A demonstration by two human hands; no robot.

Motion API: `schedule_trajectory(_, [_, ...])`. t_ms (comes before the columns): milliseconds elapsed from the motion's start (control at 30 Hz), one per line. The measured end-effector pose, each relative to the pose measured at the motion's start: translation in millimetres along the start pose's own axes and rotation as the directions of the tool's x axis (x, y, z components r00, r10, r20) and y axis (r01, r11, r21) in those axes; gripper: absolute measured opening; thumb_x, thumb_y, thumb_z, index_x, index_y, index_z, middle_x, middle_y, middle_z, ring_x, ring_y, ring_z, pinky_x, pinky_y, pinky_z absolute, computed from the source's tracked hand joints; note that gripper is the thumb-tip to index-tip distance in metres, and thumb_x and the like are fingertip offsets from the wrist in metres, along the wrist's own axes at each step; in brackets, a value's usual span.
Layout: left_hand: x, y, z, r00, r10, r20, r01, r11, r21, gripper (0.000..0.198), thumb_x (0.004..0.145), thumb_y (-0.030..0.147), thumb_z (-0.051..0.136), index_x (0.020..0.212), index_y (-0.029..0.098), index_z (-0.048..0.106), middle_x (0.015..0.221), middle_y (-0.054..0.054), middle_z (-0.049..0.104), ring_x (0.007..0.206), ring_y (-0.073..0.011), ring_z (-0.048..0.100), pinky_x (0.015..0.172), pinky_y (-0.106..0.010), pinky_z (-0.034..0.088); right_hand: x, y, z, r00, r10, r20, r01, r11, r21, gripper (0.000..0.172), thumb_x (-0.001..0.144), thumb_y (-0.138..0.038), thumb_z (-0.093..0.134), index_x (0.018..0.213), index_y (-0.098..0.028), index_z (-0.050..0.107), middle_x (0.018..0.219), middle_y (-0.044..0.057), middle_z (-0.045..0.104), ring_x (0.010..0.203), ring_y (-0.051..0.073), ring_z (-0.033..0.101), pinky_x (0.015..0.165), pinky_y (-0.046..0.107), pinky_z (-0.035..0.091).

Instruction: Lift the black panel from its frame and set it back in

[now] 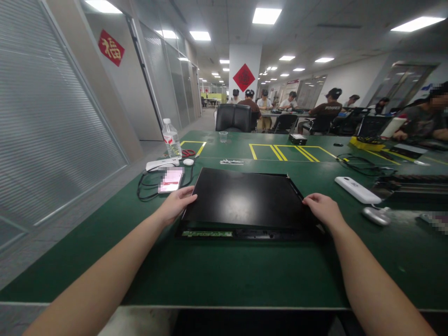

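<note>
A black LCD screen panel [241,198] lies tilted over a black frame [269,234] on the green table. My left hand [178,204] grips the panel's left edge, thumb on top and fingers partly hidden behind it. At the right edge, my right hand [322,208] pinches the panel's side between thumb and fingers. A green circuit board strip [207,234] shows along the frame's near side, below the panel's front edge. What lies beneath the panel is hidden.
A lit phone [171,180], cables, a water bottle [171,139] and red-handled scissors [188,152] lie to the left. A plastic cup [223,136] stands further back. On the right are a white power bank [357,190] and a silver device [375,215]. Several people sit beyond.
</note>
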State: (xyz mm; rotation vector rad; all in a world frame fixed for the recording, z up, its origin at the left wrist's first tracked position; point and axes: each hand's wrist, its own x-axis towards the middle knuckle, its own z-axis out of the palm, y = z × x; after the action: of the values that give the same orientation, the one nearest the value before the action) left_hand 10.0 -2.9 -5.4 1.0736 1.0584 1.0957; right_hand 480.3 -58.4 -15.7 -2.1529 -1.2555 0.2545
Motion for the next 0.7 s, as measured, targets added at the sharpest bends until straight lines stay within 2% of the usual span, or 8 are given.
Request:
schedule_trajectory(167, [4, 2, 0.6, 0.995, 0.079, -0.06, -0.071, 0.99, 0.125, 0.066, 0.048, 0.042, 0.097, 0.106, 0.017, 0.076, 0.109, -0.012, 0.079, 0.103, -0.0296, 0.072, 0.094, -0.041, 0.055, 1, -1, 1, 1.0, -0.002, -0.007, 0.002, 1.0, -0.027, 0.017, 0.076, -0.034, 0.061, 0.073, -0.024, 0.073, 0.078, 0.007, 0.072, 0.081, 0.026, 0.066, 0.071, 0.035, 0.046])
schedule_trajectory(367, [6, -5, -3.6, 0.988, 0.137, -0.073, -0.094, 0.904, 0.418, 0.055, 0.047, 0.052, 0.091, 0.089, 0.019, 0.079, 0.096, -0.007, 0.077, 0.095, -0.0308, 0.069, 0.09, -0.043, 0.053, 3, 3, 1, 1.0, 0.024, -0.014, -0.023, 1.0, 0.013, 0.017, 0.071, -0.036, 0.06, 0.073, -0.024, 0.073, 0.08, 0.007, 0.074, 0.08, 0.025, 0.065, 0.069, 0.035, 0.045])
schedule_trajectory(467, [10, -10, -6.8, 0.985, 0.166, -0.051, -0.121, 0.869, 0.48, 0.05, 0.05, 0.053, 0.088, 0.087, 0.021, 0.079, 0.102, -0.007, 0.076, 0.098, -0.0314, 0.068, 0.095, -0.045, 0.05, 4, 4, 1, 0.998, 0.056, -0.01, -0.056, 0.998, 0.037, 0.017, 0.07, -0.036, 0.061, 0.075, -0.025, 0.073, 0.082, 0.006, 0.075, 0.08, 0.025, 0.064, 0.068, 0.035, 0.043])
schedule_trajectory(567, [15, -15, -9.4, 0.982, 0.183, -0.037, -0.14, 0.852, 0.504, 0.043, 0.053, 0.05, 0.086, 0.085, 0.023, 0.08, 0.111, -0.008, 0.075, 0.11, -0.0339, 0.066, 0.104, -0.047, 0.047, 5, 4, 1, 0.997, 0.072, -0.003, -0.072, 0.997, 0.042, 0.018, 0.069, -0.036, 0.062, 0.077, -0.024, 0.073, 0.082, 0.006, 0.075, 0.079, 0.025, 0.063, 0.067, 0.035, 0.042])
schedule_trajectory(700, [21, -20, -11.2, 0.981, 0.178, -0.075, -0.115, 0.849, 0.516, 0.04, 0.053, 0.044, 0.086, 0.085, 0.022, 0.079, 0.134, -0.011, 0.068, 0.128, -0.0359, 0.059, 0.114, -0.047, 0.04, 4, 3, 1, 0.996, 0.089, -0.003, -0.088, 0.995, 0.054, 0.017, 0.068, -0.036, 0.063, 0.077, -0.024, 0.072, 0.082, 0.006, 0.075, 0.077, 0.024, 0.062, 0.067, 0.035, 0.041])
